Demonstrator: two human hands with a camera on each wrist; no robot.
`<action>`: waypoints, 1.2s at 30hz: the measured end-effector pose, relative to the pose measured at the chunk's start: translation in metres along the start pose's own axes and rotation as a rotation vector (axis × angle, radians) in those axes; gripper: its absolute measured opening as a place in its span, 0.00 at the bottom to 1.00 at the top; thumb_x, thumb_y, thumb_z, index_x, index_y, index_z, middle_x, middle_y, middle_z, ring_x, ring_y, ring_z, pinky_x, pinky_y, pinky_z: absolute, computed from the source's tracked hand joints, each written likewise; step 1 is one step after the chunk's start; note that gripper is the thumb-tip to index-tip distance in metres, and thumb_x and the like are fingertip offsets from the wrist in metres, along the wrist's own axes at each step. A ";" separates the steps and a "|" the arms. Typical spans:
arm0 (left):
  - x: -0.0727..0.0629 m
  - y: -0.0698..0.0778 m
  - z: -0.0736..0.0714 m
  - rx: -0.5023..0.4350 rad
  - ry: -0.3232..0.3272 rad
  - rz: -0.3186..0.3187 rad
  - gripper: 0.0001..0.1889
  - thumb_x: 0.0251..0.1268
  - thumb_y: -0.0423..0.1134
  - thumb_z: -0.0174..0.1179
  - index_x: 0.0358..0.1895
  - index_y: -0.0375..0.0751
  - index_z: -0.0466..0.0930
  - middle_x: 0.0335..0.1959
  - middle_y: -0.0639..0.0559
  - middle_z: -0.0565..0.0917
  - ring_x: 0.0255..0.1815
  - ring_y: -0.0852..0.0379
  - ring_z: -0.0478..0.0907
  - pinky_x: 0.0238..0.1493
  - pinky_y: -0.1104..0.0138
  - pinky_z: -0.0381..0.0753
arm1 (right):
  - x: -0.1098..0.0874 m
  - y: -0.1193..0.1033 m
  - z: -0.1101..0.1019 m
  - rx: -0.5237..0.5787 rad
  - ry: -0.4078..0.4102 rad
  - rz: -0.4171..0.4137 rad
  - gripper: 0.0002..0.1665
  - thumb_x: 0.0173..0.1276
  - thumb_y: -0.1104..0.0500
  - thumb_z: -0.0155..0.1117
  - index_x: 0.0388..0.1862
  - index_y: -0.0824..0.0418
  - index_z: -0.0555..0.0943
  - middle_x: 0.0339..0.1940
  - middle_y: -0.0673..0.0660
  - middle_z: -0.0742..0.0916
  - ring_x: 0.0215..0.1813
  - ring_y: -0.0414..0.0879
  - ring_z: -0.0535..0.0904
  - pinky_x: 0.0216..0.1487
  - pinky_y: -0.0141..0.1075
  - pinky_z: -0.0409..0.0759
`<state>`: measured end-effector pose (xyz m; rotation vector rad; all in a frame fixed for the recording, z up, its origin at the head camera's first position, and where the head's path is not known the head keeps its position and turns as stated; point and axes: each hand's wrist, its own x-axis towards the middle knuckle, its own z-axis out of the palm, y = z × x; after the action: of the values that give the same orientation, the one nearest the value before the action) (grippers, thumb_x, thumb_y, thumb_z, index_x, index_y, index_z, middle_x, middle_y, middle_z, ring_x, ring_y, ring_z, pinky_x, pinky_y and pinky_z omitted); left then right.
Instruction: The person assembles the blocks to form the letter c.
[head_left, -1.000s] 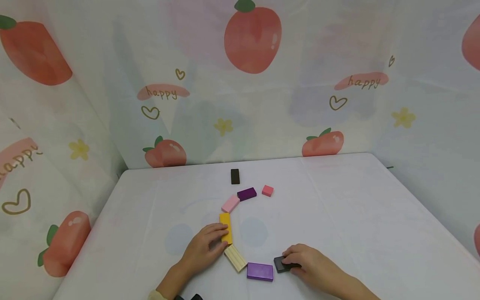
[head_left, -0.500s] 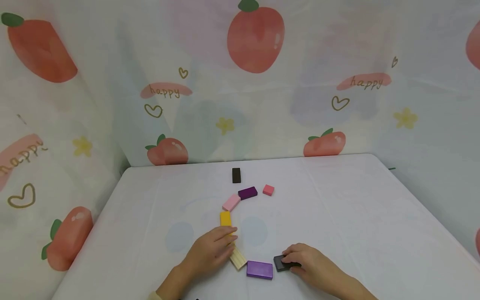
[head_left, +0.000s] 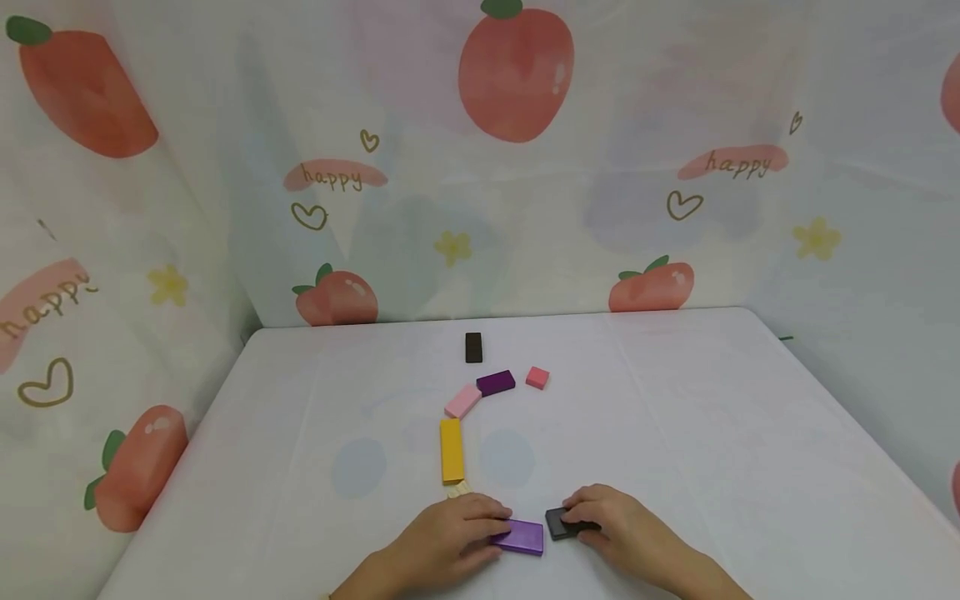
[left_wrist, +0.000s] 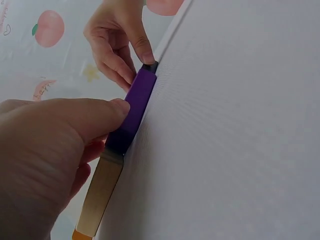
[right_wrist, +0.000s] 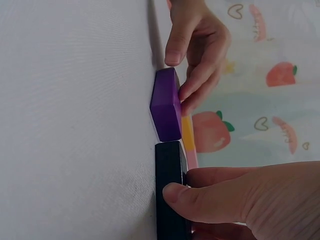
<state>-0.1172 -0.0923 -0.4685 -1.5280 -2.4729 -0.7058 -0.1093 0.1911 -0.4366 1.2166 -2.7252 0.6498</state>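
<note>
Thumb and fingers of my left hand (head_left: 450, 537) pinch the left end of a purple block (head_left: 521, 537) that lies flat on the table. My right hand (head_left: 626, 529) grips a black block (head_left: 556, 524) just to its right, thumb on the near side and fingers over the top. In the right wrist view only a thin gap separates the purple block from the black block (right_wrist: 170, 160). A pale wooden block (left_wrist: 100, 195) meets the purple block's other end in the left wrist view. From the head, my left hand hides most of that wooden block.
Beyond the wooden block, a yellow block (head_left: 452, 451), a pink block (head_left: 462, 402) and a dark purple block (head_left: 496, 383) continue the curved row. Farther off lie a small red block (head_left: 537, 377) and a dark block (head_left: 474, 347). A printed cloth wall (head_left: 525, 233) rises behind the table.
My left hand has moved from the yellow block, past the wooden one, to the purple block and now pinches it. The right hand stays on the black block.
</note>
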 end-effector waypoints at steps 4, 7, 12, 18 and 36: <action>-0.001 -0.001 0.000 -0.010 -0.042 -0.028 0.16 0.67 0.47 0.53 0.54 0.48 0.78 0.55 0.61 0.75 0.56 0.69 0.68 0.55 0.76 0.68 | 0.000 0.000 0.000 -0.008 0.008 -0.004 0.14 0.47 0.69 0.72 0.35 0.58 0.84 0.41 0.50 0.83 0.46 0.47 0.78 0.44 0.38 0.80; -0.001 -0.001 -0.001 -0.013 -0.051 -0.032 0.16 0.66 0.47 0.54 0.55 0.48 0.78 0.55 0.61 0.75 0.55 0.69 0.69 0.54 0.77 0.68 | 0.000 0.000 0.000 -0.009 0.004 0.002 0.14 0.47 0.69 0.72 0.35 0.59 0.84 0.41 0.50 0.83 0.46 0.47 0.78 0.44 0.38 0.80; 0.000 -0.002 0.000 -0.019 -0.052 -0.031 0.16 0.66 0.45 0.55 0.54 0.48 0.78 0.54 0.61 0.76 0.54 0.69 0.69 0.54 0.77 0.68 | 0.000 0.000 0.000 -0.002 0.011 -0.010 0.15 0.47 0.69 0.72 0.35 0.59 0.84 0.41 0.51 0.83 0.45 0.47 0.78 0.43 0.37 0.80; -0.001 -0.003 0.001 -0.019 -0.047 -0.021 0.16 0.66 0.43 0.55 0.54 0.47 0.78 0.54 0.61 0.76 0.55 0.69 0.69 0.56 0.76 0.67 | -0.001 0.000 0.001 0.005 0.017 -0.034 0.15 0.46 0.70 0.72 0.35 0.59 0.84 0.41 0.51 0.83 0.45 0.46 0.78 0.43 0.36 0.80; -0.002 -0.004 0.002 -0.036 -0.032 -0.019 0.15 0.64 0.43 0.57 0.53 0.46 0.79 0.53 0.61 0.76 0.54 0.69 0.70 0.56 0.76 0.68 | -0.001 -0.004 -0.003 0.056 -0.078 0.011 0.14 0.50 0.69 0.70 0.36 0.58 0.84 0.43 0.48 0.82 0.46 0.42 0.77 0.45 0.35 0.79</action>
<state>-0.1194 -0.0945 -0.4718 -1.5424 -2.5141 -0.7381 -0.1059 0.1903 -0.4324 1.2668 -2.7968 0.6989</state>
